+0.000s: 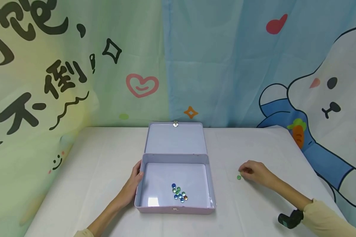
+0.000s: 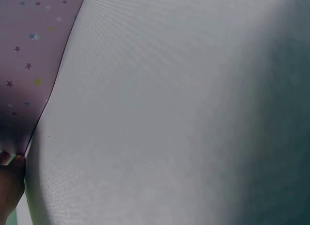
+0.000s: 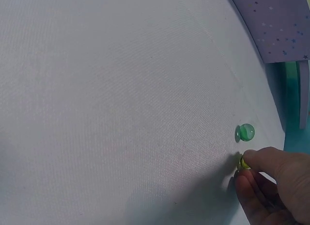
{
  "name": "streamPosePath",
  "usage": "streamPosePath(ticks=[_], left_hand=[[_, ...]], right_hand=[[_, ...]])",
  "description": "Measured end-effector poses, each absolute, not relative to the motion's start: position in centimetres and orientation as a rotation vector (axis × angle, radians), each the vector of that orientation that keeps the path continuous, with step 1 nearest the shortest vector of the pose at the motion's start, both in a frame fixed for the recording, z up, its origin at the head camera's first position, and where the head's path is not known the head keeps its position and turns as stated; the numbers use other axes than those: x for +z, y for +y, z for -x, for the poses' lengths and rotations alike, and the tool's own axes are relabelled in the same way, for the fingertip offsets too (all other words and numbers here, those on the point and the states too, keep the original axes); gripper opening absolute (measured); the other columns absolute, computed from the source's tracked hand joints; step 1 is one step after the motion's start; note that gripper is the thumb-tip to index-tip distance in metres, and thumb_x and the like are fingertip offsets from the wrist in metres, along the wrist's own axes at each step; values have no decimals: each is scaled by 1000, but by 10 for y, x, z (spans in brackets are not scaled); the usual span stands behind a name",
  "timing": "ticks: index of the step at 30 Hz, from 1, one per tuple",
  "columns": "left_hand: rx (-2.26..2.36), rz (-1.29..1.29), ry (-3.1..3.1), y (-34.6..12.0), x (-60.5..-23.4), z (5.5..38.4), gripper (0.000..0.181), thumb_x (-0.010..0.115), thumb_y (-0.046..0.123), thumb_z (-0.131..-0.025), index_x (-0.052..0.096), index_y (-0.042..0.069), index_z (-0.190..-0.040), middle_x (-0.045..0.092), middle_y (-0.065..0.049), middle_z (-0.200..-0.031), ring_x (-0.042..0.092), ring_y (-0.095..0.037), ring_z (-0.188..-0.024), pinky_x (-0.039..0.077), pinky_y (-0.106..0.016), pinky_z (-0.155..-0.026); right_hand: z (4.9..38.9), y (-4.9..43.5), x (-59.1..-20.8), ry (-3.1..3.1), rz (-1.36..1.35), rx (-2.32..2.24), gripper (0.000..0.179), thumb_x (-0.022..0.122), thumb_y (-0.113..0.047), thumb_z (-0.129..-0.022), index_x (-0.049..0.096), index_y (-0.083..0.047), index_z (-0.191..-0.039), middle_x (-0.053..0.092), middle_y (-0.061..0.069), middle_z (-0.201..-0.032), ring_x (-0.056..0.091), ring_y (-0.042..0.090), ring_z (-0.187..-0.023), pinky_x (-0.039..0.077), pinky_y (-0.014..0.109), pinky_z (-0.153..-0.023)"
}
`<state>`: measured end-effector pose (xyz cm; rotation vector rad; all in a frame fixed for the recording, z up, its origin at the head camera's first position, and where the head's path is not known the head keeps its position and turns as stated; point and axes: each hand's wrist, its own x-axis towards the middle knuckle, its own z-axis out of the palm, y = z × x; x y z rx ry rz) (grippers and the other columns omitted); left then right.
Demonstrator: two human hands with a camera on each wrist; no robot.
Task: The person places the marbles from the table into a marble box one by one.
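Note:
A lilac, star-printed metal box (image 1: 139, 197) stands with its hinged lid (image 1: 175, 138) raised at the back. Several glass marbles (image 1: 180, 196), blue, green, clear and amber, lie together on its floor. My left hand (image 1: 132, 184) grips the box's left side, thumb at the rim; the left wrist view catches that thumb (image 2: 18, 162) at the box's edge. Right of the box, my right hand (image 1: 256, 172) pinches a yellow-green marble (image 3: 244, 162) between thumb and forefinger, close over the cloth. Just beside it lies a green marble (image 3: 247, 132).
White cloth (image 1: 112, 144) covers the table. Behind hangs a printed curtain (image 1: 213, 65) with a cartoon bear and lettering. A black wrist camera (image 1: 290, 219) sits at the right sleeve.

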<state>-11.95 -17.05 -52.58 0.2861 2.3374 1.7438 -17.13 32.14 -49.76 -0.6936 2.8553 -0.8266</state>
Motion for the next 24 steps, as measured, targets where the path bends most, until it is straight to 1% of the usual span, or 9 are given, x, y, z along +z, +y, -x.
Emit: streamPosePath(ticks=[6,10,16,19,24], left_hand=[[1764,-281,2320,-170,-528,120,53,24,30,-105,7,21,-155,10,-14,-163,17,-41,-147,21,-67,-111],[1774,-290,2314,-170,-529,121,54,25,29,-105,8,19,-155,10,-15,-163,17,-41,-147,21,-66,-110],[1799,-280,2295,-171,-529,120,54,25,30,-105,7,18,-155,11,-15,-163,16,-39,-148,19,-64,-112],[1804,-280,2289,-171,-529,120,55,26,30,-105,7,16,-155,11,-15,-163,15,-38,-148,19,-64,-112],[1785,-298,2312,-171,-527,121,55,25,30,-106,7,14,-155,12,-16,-162,14,-39,-148,17,-64,-113]], right_hand=[[172,323,-497,2860,703,-816,11,72,0,-80,71,-4,-90,65,-2,-82,53,-2,-73,51,19,-66],[173,323,-495,2867,699,-800,10,72,0,-80,71,-4,-89,65,-3,-82,53,-3,-73,51,19,-65],[173,321,-490,2877,623,-788,9,70,-1,-82,70,-4,-90,64,-4,-81,52,-3,-72,50,18,-65],[173,319,-487,2887,630,-819,9,70,-1,-82,70,-3,-90,66,-3,-81,53,-3,-72,51,18,-65],[175,312,-473,2871,627,-899,7,70,-6,-85,71,-3,-91,69,0,-82,54,-4,-72,51,19,-65]])
